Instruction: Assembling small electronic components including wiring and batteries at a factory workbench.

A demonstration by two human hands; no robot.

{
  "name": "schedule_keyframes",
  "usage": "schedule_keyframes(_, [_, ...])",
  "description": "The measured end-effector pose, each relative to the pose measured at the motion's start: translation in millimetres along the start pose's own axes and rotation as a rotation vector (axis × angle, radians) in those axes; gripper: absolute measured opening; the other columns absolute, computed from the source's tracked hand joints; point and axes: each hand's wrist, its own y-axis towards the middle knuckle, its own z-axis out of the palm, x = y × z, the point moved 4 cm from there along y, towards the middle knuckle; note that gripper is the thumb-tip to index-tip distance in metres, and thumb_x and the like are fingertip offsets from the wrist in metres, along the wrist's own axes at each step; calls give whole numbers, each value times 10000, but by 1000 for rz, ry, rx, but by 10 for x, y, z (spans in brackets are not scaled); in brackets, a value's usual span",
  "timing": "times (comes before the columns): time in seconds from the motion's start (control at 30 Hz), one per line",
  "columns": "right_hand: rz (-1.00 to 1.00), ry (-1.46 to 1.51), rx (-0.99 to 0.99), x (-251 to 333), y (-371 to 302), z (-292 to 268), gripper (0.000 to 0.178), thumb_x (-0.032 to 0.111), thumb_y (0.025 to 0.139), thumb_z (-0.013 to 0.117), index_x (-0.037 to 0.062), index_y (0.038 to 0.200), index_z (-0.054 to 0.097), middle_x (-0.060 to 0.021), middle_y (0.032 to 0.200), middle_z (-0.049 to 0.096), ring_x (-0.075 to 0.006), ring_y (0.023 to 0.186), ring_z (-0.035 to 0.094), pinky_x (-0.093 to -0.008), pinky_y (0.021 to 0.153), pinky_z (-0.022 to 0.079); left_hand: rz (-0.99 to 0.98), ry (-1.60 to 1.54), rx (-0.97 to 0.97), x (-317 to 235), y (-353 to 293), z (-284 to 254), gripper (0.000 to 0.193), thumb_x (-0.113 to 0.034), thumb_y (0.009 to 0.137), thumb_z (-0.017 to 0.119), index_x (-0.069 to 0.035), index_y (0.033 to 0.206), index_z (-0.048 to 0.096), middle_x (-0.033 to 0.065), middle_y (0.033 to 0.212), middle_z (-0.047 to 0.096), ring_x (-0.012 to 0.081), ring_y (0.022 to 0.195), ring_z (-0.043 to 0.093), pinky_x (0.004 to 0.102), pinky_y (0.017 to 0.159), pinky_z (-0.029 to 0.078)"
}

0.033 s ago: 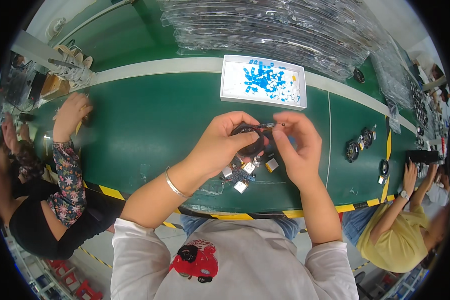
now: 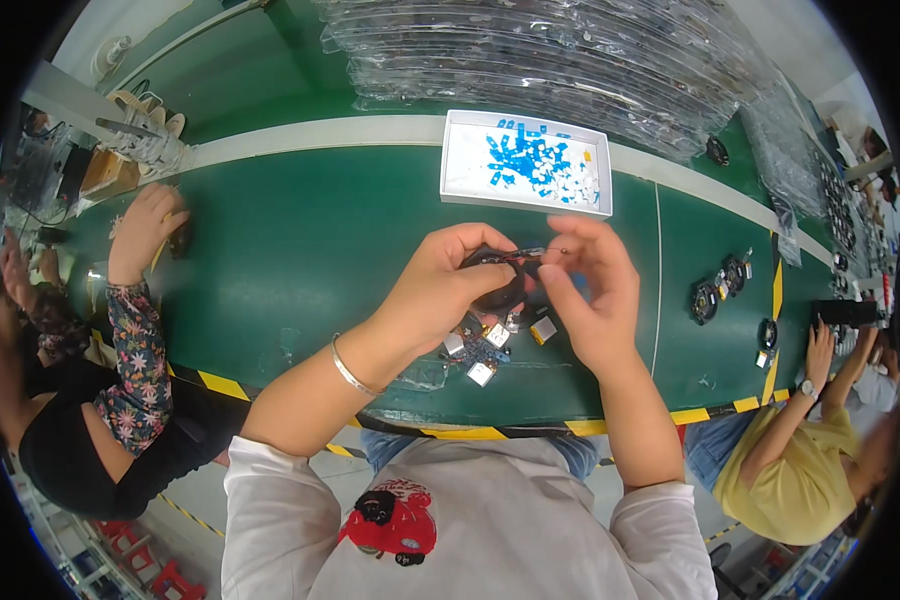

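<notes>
My left hand (image 2: 450,270) is closed around a round black housing (image 2: 498,284), thumb across its face. Dark and reddish wires (image 2: 530,253) run from its upper edge toward my right hand (image 2: 595,285). The right thumb and fingers curl around a thin wire with a small dark tip (image 2: 565,251); the exact contact is partly hidden. Below the hands on the green bench lies a cluster of small circuit boards (image 2: 478,345) with silvery square cells, among them a battery cell (image 2: 543,330). More black parts under my hands are mostly covered.
Beyond my hands stands a white box (image 2: 452,190) of small blue and white pieces. Stacked clear plastic trays (image 2: 550,60) fill the back. Round black assemblies (image 2: 707,300) lie at right. A co-worker's hand (image 2: 148,228) is at left; another person (image 2: 795,470) sits at right.
My right hand has shifted slightly up and left, and the wire's tip has moved a little with it. My left hand and the housing stay nearly in place.
</notes>
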Motion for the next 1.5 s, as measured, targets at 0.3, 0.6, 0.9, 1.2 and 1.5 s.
schedule_keyframes(0.3, [-91, -191, 130, 37, 61, -98, 147, -52, 795, 620, -14, 936, 636, -75, 897, 607, -137, 797, 599, -255, 748, 475, 234, 242, 35, 61, 45, 56, 193, -44, 809, 633, 4, 992, 594, 93, 949, 655, 114, 787, 612, 228, 647, 488])
schedule_keyframes(0.6, [174, -1035, -463, -185, 72, -1818, 193, 158, 792, 628, 15, 923, 628, -77, 878, 627, -181, 846, 587, -310, 765, 449, 683, 1302, 264, -54, -107, 249, 277, 48, 692, 635, -78, 936, 668, 71, 990, 631, 253, 964, 565, 358, 821, 468])
schedule_keyframes(0.9, [-158, -669, -250, 57, 168, -1036, 72, 58, 791, 650, 26, 855, 655, -57, 785, 634, -154, 724, 589, -275, 703, 471, 573, 1343, 355, -1, -108, 312, 173, 9, 688, 671, -66, 844, 686, 30, 929, 636, 247, 909, 553, 359, 795, 468])
schedule_keyframes(1.2, [-12, -732, 634, -29, -132, -99, 182, 134, 674, 744, 41, 759, 613, -91, 731, 598, -241, 670, 597, -346, 608, 470, 668, 1468, 301, 16, -32, 253, 117, -52, 725, 673, -50, 837, 639, 54, 906, 621, 272, 860, 556, 367, 749, 473])
schedule_keyframes(1.5, [-16, -276, 339, 186, -14, -226, 105, -37, 713, 645, 8, 789, 588, -54, 746, 571, -136, 671, 583, -263, 614, 484, 501, 756, 91, -57, -65, 179, 96, -16, 845, 588, -1, 924, 638, 83, 802, 660, 165, 656, 639, 270, 598, 499])
